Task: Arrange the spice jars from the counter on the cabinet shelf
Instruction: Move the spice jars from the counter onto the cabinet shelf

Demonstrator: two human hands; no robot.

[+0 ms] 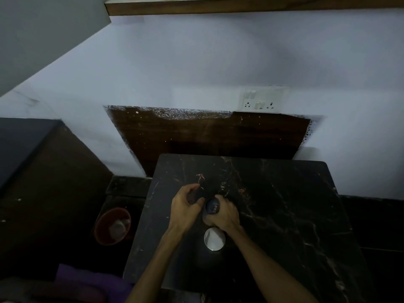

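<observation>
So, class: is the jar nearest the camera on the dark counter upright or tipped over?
Upright: the jar shows its round silver lid facing up, standing on the counter.

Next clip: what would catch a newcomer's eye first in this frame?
Two bare hands at the centre of a dark marble counter: the right hand grips a dark-lidded jar, the left hand curled beside it. A shiny silver lid sits just nearer the person. A wooden shelf runs overhead.

Scene is dim and underexposed. The pale wall (196, 62) is the brightest area. The dark bench (284, 204) loses detail in shadow. A round lid (214, 239) shows glare. Edges bend from wide-angle distortion; focus is soft overall.
</observation>
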